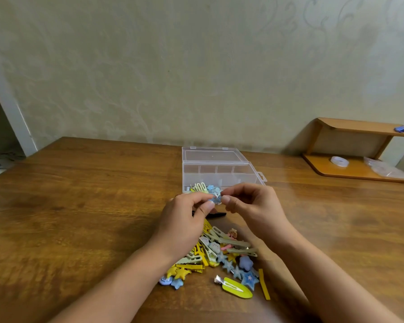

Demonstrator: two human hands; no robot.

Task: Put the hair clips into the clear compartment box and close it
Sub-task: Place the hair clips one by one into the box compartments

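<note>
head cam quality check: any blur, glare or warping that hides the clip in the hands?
Head view: wide-angle warp bends the table edge and shelf. Soft, even light with faint shadows. The small blue clip, pinched between left hand and right hand, is blurry, its shape unclear. The clear box shows mild sheen, its dividers readable. The clip pile is sharper.

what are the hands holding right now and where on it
Both hands pinch one small blue hair clip between them: the left hand at its left end, the right hand at its right end.
</note>
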